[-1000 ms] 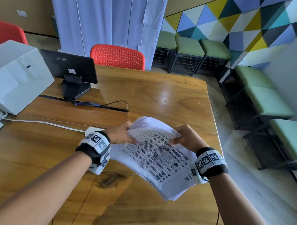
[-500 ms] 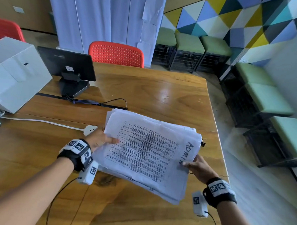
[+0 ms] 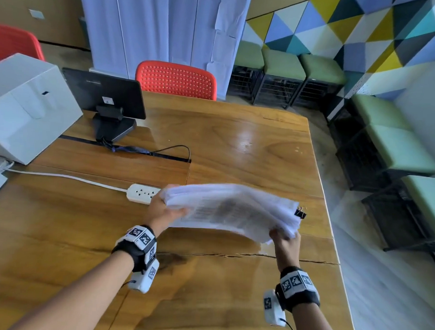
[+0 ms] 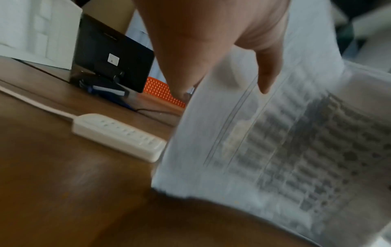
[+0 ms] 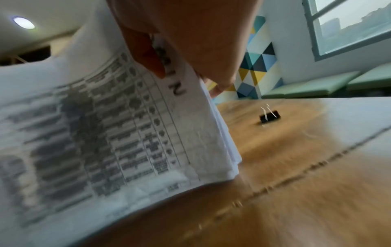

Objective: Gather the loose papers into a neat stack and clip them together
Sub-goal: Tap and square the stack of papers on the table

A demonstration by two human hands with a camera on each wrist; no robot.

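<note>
Nearest, we list our left hand (image 3: 163,210) and right hand (image 3: 284,242): each has its fingers closed on an opposite end of the paper stack (image 3: 234,208), thumb over the printed top sheet, the other fingers hidden beneath. Item: paper stack, carried above the wooden counter (image 3: 59,232), sheet edges fanned and uneven at the right end. Item: black binder clip (image 3: 300,213), standing on the counter just beyond the stack's right end, untouched. Farther: white power strip (image 3: 143,192), tablet on its stand (image 3: 105,95), white box (image 3: 27,106), red chair (image 3: 176,79).

Handling note, in our judgement: we should stand the stack on edge and tap it square before we reach for the clip.

Views: the right wrist alone shows handwritten lettering and the sheets' stepped edges; the left wrist alone shows the power strip close beside the stack's left end.
</note>
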